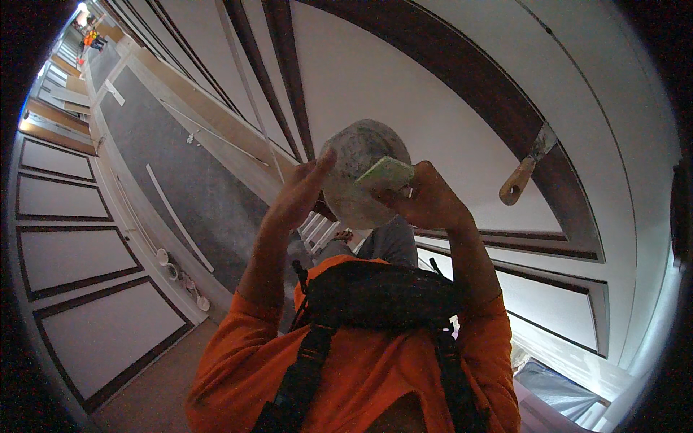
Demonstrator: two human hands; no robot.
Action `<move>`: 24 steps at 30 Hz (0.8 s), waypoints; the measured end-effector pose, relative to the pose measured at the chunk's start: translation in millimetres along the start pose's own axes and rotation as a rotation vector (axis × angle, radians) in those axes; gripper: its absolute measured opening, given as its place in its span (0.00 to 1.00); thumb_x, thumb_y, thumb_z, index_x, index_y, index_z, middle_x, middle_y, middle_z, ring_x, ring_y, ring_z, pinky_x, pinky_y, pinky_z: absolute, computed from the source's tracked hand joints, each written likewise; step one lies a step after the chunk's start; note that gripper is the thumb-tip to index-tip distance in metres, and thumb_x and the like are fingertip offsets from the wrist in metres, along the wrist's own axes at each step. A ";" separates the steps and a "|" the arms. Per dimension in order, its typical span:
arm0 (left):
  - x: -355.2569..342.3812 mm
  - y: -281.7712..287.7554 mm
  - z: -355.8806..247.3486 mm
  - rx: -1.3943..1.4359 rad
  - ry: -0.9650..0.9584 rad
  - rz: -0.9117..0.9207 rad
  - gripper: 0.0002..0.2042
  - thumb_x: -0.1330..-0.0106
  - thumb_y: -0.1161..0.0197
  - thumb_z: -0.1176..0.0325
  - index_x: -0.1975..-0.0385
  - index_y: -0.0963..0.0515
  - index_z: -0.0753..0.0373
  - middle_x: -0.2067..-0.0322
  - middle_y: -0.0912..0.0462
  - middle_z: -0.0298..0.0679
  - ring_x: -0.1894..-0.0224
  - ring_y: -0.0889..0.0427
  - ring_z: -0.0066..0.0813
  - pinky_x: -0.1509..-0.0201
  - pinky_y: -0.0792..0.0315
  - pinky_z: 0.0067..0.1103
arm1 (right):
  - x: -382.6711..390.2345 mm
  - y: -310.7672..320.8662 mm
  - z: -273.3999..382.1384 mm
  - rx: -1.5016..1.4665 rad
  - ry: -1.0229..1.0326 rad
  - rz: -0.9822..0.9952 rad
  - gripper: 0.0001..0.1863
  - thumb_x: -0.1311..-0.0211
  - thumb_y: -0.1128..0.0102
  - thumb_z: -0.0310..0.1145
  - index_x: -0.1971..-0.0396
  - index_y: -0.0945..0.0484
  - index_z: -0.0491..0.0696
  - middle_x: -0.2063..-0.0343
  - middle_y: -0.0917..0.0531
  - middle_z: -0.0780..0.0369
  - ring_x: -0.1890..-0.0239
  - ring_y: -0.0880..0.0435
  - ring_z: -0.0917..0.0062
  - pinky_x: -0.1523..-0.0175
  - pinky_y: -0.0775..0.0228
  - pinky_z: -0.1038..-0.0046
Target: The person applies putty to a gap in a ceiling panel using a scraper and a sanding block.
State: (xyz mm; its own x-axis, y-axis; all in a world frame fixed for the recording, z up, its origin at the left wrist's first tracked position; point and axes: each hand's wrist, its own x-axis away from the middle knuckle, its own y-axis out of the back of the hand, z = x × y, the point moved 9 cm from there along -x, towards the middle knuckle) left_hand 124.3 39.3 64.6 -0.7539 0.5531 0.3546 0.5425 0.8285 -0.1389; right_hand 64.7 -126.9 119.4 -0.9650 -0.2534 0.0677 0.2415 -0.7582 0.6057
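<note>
While the left hand [297, 191] holds the grey bowl [354, 206] by its left rim, the right hand [429, 198] pinches a green pad [388, 172] over its right side; firm support and light, flat strokes should serve best, with freer room leftward, away from the putty knife [525, 169] across the dark curved trim's [498, 83] outer edge

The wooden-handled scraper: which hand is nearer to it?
Right. The right hand is apart from the scraper, to its left; the left hand is farther left, at the edge of the round grey object.
</note>
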 end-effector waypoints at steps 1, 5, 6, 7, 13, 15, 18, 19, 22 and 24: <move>0.2 -0.6 0.6 -0.005 0.016 -0.010 0.40 0.30 0.54 0.34 0.48 0.26 0.75 0.62 0.15 0.51 0.66 0.12 0.39 0.67 0.15 0.29 | 0.3 -1.0 -5.3 -0.013 0.003 0.006 0.14 0.41 0.31 0.33 0.58 0.16 0.42 0.66 0.12 0.55 0.66 0.12 0.74 0.60 0.20 0.69; -5.0 -2.2 10.3 0.058 0.032 0.009 0.39 0.30 0.52 0.35 0.50 0.26 0.77 0.62 0.16 0.52 0.64 0.12 0.40 0.64 0.14 0.30 | -3.2 -1.0 -4.9 -0.046 -0.162 0.006 0.16 0.42 0.31 0.34 0.58 0.18 0.39 0.67 0.12 0.53 0.65 0.12 0.74 0.59 0.20 0.69; -5.6 -2.4 10.4 0.065 0.014 0.004 0.39 0.29 0.51 0.36 0.50 0.26 0.77 0.62 0.16 0.53 0.63 0.12 0.41 0.63 0.14 0.30 | -4.0 0.9 1.0 -0.111 -0.147 -0.008 0.17 0.42 0.31 0.34 0.58 0.18 0.38 0.67 0.12 0.54 0.65 0.12 0.74 0.59 0.20 0.69; -5.6 -3.4 10.4 0.072 -0.004 -0.001 0.38 0.29 0.51 0.36 0.50 0.26 0.77 0.62 0.16 0.53 0.63 0.12 0.41 0.63 0.14 0.31 | -4.4 2.9 6.4 -0.176 -0.132 -0.023 0.17 0.43 0.31 0.34 0.58 0.18 0.38 0.67 0.12 0.54 0.65 0.12 0.74 0.59 0.20 0.69; -9.6 -4.1 26.0 0.092 -0.010 0.004 0.38 0.29 0.50 0.37 0.50 0.26 0.77 0.60 0.16 0.53 0.64 0.12 0.41 0.63 0.14 0.31 | -4.8 4.2 11.3 -0.340 -0.069 -0.059 0.19 0.44 0.31 0.32 0.57 0.19 0.36 0.65 0.12 0.55 0.64 0.13 0.74 0.56 0.20 0.70; -8.3 -5.2 25.7 0.074 0.001 0.009 0.37 0.29 0.49 0.38 0.49 0.26 0.77 0.60 0.16 0.52 0.63 0.12 0.40 0.64 0.15 0.30 | -4.9 3.4 5.7 -0.360 -0.079 -0.056 0.19 0.44 0.30 0.32 0.56 0.19 0.35 0.64 0.12 0.55 0.63 0.13 0.74 0.55 0.19 0.70; -8.7 -8.3 20.6 0.064 -0.013 -0.008 0.37 0.29 0.48 0.38 0.49 0.26 0.77 0.60 0.16 0.51 0.64 0.13 0.37 0.65 0.15 0.28 | -7.2 -6.7 -24.2 -0.361 -0.141 -0.048 0.22 0.46 0.29 0.33 0.54 0.20 0.36 0.61 0.13 0.55 0.62 0.12 0.72 0.53 0.19 0.68; -10.6 -9.4 20.1 0.065 -0.018 -0.012 0.37 0.29 0.48 0.38 0.50 0.26 0.77 0.60 0.16 0.51 0.64 0.13 0.36 0.65 0.16 0.28 | -7.6 -9.4 -34.2 -0.381 -0.191 -0.037 0.23 0.46 0.29 0.34 0.52 0.21 0.37 0.60 0.13 0.54 0.60 0.12 0.70 0.52 0.19 0.66; -15.3 -1.9 27.3 0.036 -0.056 -0.090 0.36 0.29 0.48 0.39 0.51 0.25 0.77 0.62 0.16 0.50 0.66 0.13 0.35 0.65 0.16 0.29 | -6.7 -12.4 -39.1 -0.462 -0.287 -0.026 0.24 0.46 0.29 0.36 0.51 0.21 0.38 0.58 0.13 0.54 0.60 0.12 0.68 0.52 0.18 0.66; -17.9 3.3 30.2 0.012 -0.046 -0.116 0.36 0.29 0.48 0.39 0.51 0.24 0.76 0.63 0.16 0.49 0.66 0.14 0.35 0.65 0.16 0.29 | -6.7 -13.1 -39.0 -0.596 -0.328 -0.062 0.22 0.46 0.29 0.33 0.53 0.22 0.37 0.60 0.14 0.56 0.62 0.12 0.69 0.54 0.18 0.66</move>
State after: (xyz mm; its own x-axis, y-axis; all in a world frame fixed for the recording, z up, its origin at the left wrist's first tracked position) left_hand 128.3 34.8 29.9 -0.8278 0.4562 0.3265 0.4459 0.8882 -0.1106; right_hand 72.0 -138.7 80.1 -0.9373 -0.0746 0.3405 0.1088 -0.9907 0.0823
